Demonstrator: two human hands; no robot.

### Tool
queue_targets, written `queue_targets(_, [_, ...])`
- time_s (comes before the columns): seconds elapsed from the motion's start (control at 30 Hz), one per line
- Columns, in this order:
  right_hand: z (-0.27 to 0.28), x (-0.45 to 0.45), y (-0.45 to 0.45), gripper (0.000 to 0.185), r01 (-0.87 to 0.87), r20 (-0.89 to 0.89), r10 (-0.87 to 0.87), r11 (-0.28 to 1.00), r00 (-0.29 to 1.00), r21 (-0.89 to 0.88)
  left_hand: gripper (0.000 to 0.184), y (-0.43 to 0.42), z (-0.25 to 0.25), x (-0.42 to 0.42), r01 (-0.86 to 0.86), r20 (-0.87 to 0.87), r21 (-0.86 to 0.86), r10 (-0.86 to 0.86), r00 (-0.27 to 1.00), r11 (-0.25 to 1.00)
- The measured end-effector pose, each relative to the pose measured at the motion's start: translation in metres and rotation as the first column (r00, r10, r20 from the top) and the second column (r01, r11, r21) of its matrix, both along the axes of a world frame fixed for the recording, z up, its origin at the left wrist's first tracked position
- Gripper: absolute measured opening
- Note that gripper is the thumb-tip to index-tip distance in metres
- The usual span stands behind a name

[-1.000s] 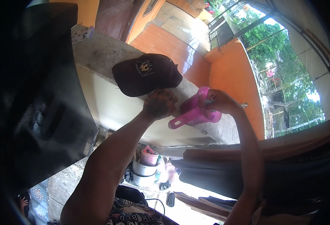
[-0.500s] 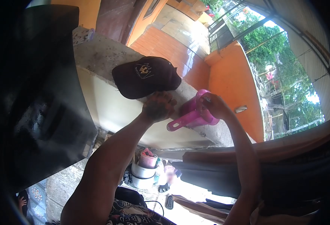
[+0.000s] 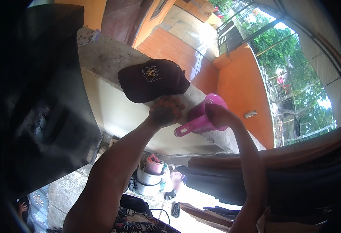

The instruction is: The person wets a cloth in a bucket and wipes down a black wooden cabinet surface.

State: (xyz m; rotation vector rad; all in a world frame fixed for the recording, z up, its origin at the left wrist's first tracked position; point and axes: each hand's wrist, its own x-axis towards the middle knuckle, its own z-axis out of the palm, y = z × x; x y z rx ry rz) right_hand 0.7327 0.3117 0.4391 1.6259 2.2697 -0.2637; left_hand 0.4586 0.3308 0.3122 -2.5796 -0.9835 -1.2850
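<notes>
Bare-armed over a concrete ledge [image 3: 112, 58], you reach your right hand [image 3: 220, 116] into the mouth of a pink plastic dipper [image 3: 201, 122], its fingers hidden by the hand itself and the rim, so how far they are closed, or on what, cannot be told. The dipper sits on the ledge, tilted, its slotted handle pointing toward your body. Your left hand [image 3: 166, 112], darkly smudged, hovers between dipper and cap, fingers partly curled; whether anything is in them cannot be told. Just beyond it, a dark baseball cap [image 3: 153, 80] with a gold emblem rests on the ledge. An orange wall [image 3: 242, 93] rises behind the dipper. Below, on the ground, a pink pail [image 3: 154, 167] tops white buckets [image 3: 148, 188], near a dark slipper [image 3: 175, 210]; at lower left, another person's hand [image 3: 23, 207] shows.
</notes>
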Motion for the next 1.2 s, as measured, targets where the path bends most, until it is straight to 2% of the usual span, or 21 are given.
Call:
queue_targets(0.03, [0.019,-0.018,-0.005,0.044,0.001,0.000,-0.001,1.000,1.000,0.001,0.018,0.000,0.000,0.001,-0.001,0.004,0.009,0.001,1.000,1.000])
queue_targets(0.1, [0.064,-0.045,-0.016,0.040,0.177,-0.335,-0.217,0.973,0.917,-0.147,0.018,0.000,-0.002,0.002,0.002,0.019,0.010,-0.002,1.000,1.000])
queue_targets(0.13, [0.067,-0.044,-0.016,0.040,0.180,-0.334,-0.219,0.973,0.917,-0.142,0.018,0.001,-0.003,0.003,0.002,0.033,0.010,-0.003,0.999,1.000])
queue_targets(0.2, [0.074,-0.044,-0.017,0.030,0.309,-0.480,-0.374,0.927,0.793,-0.212,0.018,0.001,-0.004,0.002,0.010,0.039,0.017,-0.010,0.999,1.000])
queue_targets(0.33, [0.083,-0.048,-0.018,0.029,0.446,-0.403,-0.481,0.876,0.779,-0.183,0.018,0.002,-0.004,0.003,0.014,0.065,0.045,-0.017,0.998,0.999])
queue_targets(0.4, [0.078,-0.040,-0.016,0.030,0.516,-0.446,-0.559,0.826,0.698,-0.228,0.018,0.001,-0.003,0.002,0.011,0.055,0.032,-0.013,0.998,0.999])
queue_targets(0.53, [0.062,-0.032,-0.017,0.029,0.469,-0.493,-0.501,0.861,0.711,-0.197,0.018,0.002,-0.003,0.002,0.009,0.056,0.024,-0.010,0.998,1.000])
queue_targets(0.6, [0.067,-0.043,-0.027,0.027,0.531,-0.679,-0.590,0.779,0.437,-0.335,0.018,0.002,-0.003,0.003,-0.002,0.040,0.007,0.002,0.999,1.000])
queue_targets(0.8, [0.068,-0.040,-0.032,0.021,0.484,-0.684,-0.462,0.857,0.564,-0.179,0.016,0.000,0.001,0.001,-0.010,0.029,0.014,0.010,1.000,1.000])
queue_targets(0.9, [0.070,-0.042,-0.035,0.025,0.548,-0.631,-0.492,0.827,0.601,-0.124,0.015,0.001,0.001,0.002,-0.008,0.023,-0.014,0.008,1.000,1.000])
queue_targets(0.93, [0.068,-0.046,-0.037,0.025,0.551,-0.633,-0.497,0.824,0.593,-0.131,0.015,0.000,0.000,0.002,-0.006,0.026,-0.035,0.007,1.000,0.999])
queue_targets(1.0, [0.064,-0.052,-0.038,0.023,0.689,-0.712,-0.574,0.703,0.404,-0.176,0.016,-0.002,-0.001,0.002,-0.020,0.023,-0.027,0.020,1.000,0.999])
queue_targets(1.07, [0.050,-0.044,-0.031,0.024,0.699,-0.715,-0.567,0.698,0.409,-0.153,0.018,0.002,0.002,0.001,-0.031,0.024,0.003,0.031,0.999,1.000])
queue_targets(1.13, [0.038,-0.038,-0.032,0.025,0.716,-0.714,-0.561,0.688,0.419,-0.120,0.019,0.000,0.000,0.002,-0.034,-0.009,-0.066,0.033,0.999,0.997])
queue_targets(1.2, [0.033,-0.037,-0.029,0.027,0.649,-0.750,-0.497,0.751,0.436,-0.120,0.019,-0.001,0.001,0.001,-0.019,-0.013,-0.065,0.019,1.000,0.998])
